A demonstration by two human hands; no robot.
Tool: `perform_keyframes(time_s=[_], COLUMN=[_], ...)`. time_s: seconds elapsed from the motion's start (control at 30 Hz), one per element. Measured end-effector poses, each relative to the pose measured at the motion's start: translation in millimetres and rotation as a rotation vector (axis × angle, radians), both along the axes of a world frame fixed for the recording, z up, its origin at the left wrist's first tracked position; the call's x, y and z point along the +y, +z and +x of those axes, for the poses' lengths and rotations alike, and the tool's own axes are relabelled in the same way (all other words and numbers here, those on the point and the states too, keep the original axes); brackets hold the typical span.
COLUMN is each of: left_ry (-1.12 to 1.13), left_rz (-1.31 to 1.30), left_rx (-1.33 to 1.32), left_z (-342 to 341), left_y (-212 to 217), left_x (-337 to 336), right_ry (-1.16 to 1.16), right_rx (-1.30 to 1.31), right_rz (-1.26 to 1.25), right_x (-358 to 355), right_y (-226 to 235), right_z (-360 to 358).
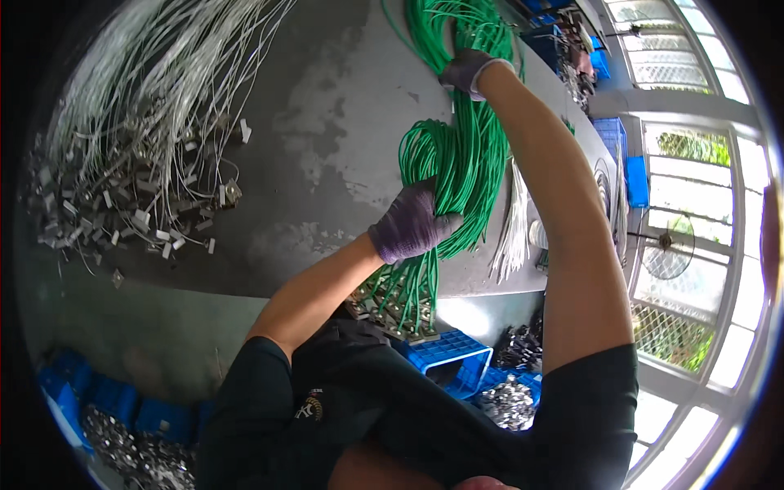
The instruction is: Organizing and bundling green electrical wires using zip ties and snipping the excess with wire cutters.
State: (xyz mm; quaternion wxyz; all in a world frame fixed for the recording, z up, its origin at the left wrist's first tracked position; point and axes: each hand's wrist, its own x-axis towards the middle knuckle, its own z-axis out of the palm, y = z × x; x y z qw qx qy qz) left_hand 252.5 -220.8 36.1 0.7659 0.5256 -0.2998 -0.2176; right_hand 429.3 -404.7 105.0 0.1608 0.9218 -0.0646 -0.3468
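Note:
A thick looped bundle of green cables [482, 163] lies along the right part of the grey table. My left hand [415, 222], in a purple-grey glove, is closed round the near loop, its thumb lying across the strands. Farther off, my right hand [474, 73], gloved too, grips the bundle near its far coil; its fingertips are partly hidden. Below my left hand the cable ends hang at the table's near edge, tipped with small metal pieces [392, 313].
Clear-white wires [175, 90] with small white and metal ends cover the table's left side. A white wire bundle [513, 233] lies right of the green cables. Below the table stand a blue crate [453, 355] and a heap of shiny metal parts [508, 403]. Blue bins [163, 419] stand lower left.

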Motion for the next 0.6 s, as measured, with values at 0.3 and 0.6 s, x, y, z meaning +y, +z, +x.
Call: perform_keyframes(time_s=[0.3,0.6], left_ry=[0.065,-0.166], left_rz=[-0.073,0.117], left_rx=[-0.036,-1.073], left_z=[-25.9,-126.3], left_y=[59.4,117.0], left_x=[-30.6,-148.8], right_ry=[-0.482,-0.737], right_rx=[-0.525,-1.379], right_rz=[1.430,1.290], right_x=[-33.0,-61.8], right_y=[59.6,89.9], right_z=[-229.0,-399.6])
